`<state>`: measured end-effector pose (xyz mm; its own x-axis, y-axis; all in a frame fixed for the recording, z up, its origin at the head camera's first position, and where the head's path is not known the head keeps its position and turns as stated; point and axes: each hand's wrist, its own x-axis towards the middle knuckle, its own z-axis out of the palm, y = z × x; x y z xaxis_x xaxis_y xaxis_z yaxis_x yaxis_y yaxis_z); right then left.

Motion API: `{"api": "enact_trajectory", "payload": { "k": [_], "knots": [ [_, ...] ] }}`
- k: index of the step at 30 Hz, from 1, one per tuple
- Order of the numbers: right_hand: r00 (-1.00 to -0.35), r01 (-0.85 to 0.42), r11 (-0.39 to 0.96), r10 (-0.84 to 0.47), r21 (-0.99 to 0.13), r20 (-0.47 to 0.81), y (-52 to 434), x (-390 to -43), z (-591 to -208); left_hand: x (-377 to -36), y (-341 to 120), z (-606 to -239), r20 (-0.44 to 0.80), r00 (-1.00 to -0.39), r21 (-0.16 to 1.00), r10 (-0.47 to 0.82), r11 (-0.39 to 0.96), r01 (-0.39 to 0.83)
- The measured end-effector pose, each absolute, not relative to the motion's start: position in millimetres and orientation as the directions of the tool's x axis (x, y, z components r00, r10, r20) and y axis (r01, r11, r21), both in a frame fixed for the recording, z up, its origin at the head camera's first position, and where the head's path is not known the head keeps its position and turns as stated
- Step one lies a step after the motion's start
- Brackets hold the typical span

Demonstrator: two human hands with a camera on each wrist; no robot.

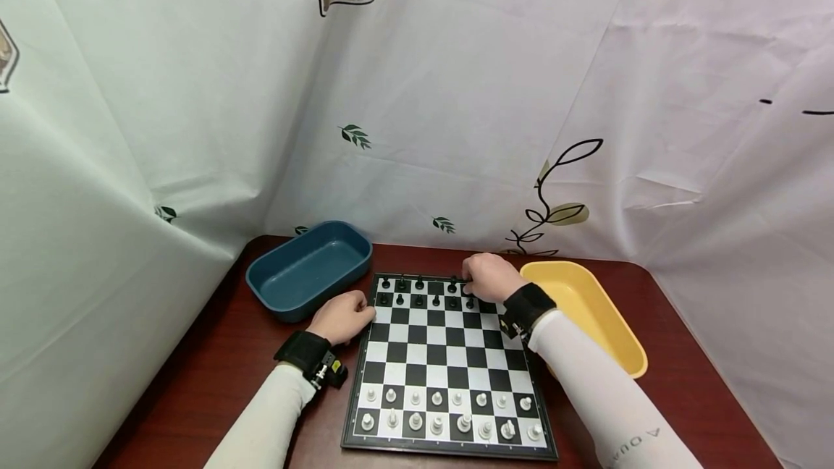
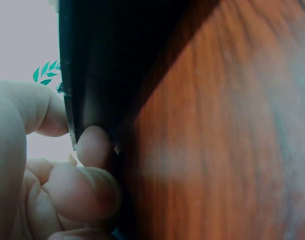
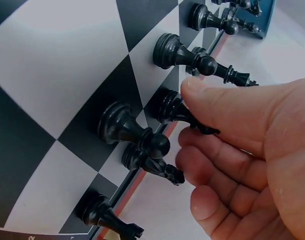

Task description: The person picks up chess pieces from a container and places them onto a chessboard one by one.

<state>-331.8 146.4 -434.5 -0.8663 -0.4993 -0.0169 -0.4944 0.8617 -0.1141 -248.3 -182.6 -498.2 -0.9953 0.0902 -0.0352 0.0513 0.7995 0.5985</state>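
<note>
Pinching a black piece on the board's far row, the right hand seems near finishing setup: white rows look full, black nearly; the left hand grips the board's edge, fingers curled

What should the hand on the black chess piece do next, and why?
Probably lift it straight up a little. The right hand pinches a black piece in the back row, with other black pieces standing close on both sides, so a sideways pull could knock them over. The left hand grips the edge of the chessboard, which should keep it steady.
</note>
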Motion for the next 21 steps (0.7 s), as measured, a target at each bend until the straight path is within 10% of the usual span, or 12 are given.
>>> {"api": "enact_trajectory", "payload": {
  "k": [21],
  "knots": [
    [-0.856,-0.496,0.847,-0.44,-0.19,0.273,232,-299,-399,-250,-184,-502,-0.032,-0.996,0.606,0.088,0.794,0.05]
  ]
}}
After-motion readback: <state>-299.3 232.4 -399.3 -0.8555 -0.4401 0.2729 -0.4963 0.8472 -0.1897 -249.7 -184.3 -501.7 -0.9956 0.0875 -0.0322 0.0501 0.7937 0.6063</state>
